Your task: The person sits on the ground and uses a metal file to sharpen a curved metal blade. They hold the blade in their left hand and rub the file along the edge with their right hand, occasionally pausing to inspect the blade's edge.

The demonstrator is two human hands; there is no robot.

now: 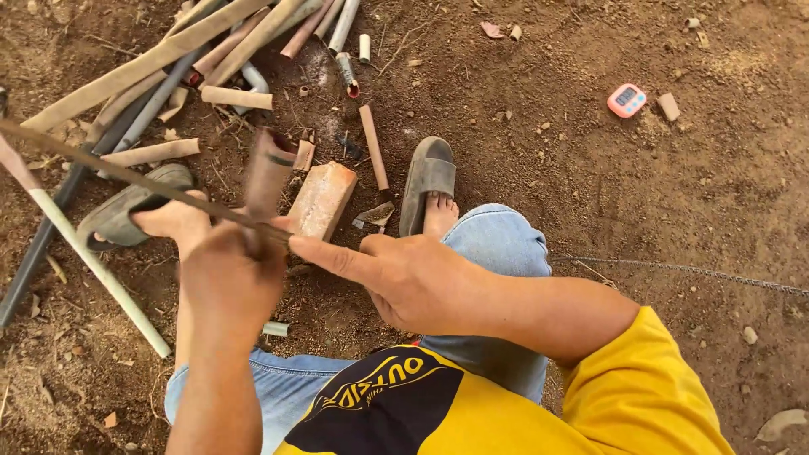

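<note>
While left hand (227, 278) perhaps grips pipe (268, 173)

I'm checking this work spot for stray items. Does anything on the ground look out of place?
Yes: a small pink digital timer lies alone on the bare brown dirt ground at upper right, apart from the heap of dusty cut pipes at upper left. The left hand grips a short brown pipe piece; the right hand holds a thin rusty blade against it.

The long thin rod (126, 175) runs off the left edge. The left hand (232, 274) hides the blurred pipe piece's (268, 173) lower end.
</note>
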